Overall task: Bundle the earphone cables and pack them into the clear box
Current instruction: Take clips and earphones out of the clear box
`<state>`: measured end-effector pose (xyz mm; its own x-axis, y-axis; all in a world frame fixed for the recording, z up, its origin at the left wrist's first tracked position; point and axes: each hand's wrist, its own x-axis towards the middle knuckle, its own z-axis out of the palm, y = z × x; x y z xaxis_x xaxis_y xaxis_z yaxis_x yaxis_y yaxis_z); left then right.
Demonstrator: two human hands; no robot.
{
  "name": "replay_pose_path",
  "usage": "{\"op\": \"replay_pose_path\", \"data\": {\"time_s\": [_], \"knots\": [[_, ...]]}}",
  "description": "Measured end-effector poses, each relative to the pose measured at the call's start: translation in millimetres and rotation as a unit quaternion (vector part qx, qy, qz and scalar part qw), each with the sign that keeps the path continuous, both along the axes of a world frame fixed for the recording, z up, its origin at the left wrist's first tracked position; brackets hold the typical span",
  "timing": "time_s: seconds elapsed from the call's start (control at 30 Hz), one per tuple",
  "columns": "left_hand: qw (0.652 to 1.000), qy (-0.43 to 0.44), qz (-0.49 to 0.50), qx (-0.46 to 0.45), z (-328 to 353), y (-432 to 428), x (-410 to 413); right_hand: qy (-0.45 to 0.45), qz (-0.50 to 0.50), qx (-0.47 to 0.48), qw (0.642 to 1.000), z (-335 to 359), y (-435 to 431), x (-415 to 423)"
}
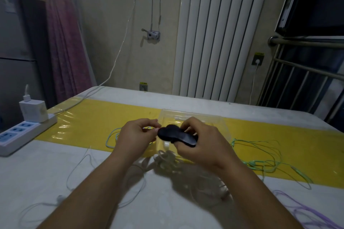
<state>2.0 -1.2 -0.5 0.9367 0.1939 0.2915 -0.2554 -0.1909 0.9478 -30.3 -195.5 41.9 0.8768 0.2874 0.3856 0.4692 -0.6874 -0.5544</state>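
Observation:
My right hand (201,141) grips a black bundle (176,135) of cable or wrap, held above the table. My left hand (135,135) is beside it, fingertips pinching at the bundle's left end. Behind both hands stands the clear box (210,119) on the yellow strip (96,117). A light blue-green earphone cable (109,139) loops left of my left hand. A green earphone cable (260,161) sprawls at the right. A pale cable pile (165,158) lies under my hands. A thin white cable (78,171) trails at the lower left, a purple cable (301,208) at the lower right.
A white power strip (20,134) with a white charger (33,110) plugged in sits at the table's left edge. The white table (55,163) ends at the far side before a wall and radiator (219,33). A metal rack (301,72) stands at the right.

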Motion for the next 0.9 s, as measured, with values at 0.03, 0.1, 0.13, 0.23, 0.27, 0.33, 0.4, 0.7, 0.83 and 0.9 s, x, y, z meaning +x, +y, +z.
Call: {"op": "replay_pose_path", "data": {"time_s": [0.03,0.1,0.13,0.23,0.27,0.33,0.4,0.7,0.83,0.9], "knots": [[1.0,0.0,0.0,-0.004,0,0,-1,-0.016,-0.014,0.017,1.0,0,-1,1],[1.0,0.003,0.0,-0.003,-1,0,-1,-0.044,-0.036,0.033,0.998,1,-2,2],[1.0,0.006,0.0,-0.002,-1,0,-1,-0.05,-0.042,0.031,0.997,1,-2,3],[1.0,0.007,0.001,-0.003,0,2,0,-0.078,-0.061,0.013,0.995,-3,-1,10],[1.0,0.007,0.002,0.0,0,2,1,-0.091,-0.073,0.011,0.993,-5,0,13],[1.0,0.007,0.003,0.004,1,2,1,-0.107,-0.098,0.02,0.989,-7,1,19],[1.0,0.006,0.002,0.004,0,2,1,-0.13,-0.113,0.025,0.985,-7,2,23],[1.0,0.006,0.002,0.011,-2,3,3,-0.175,-0.143,-0.002,0.974,-2,3,36],[1.0,0.004,0.001,0.008,-1,2,3,-0.146,-0.111,0.032,0.982,-3,5,41],[1.0,0.003,-0.003,0.007,-1,2,3,-0.143,-0.118,0.051,0.981,-5,4,41]]}}
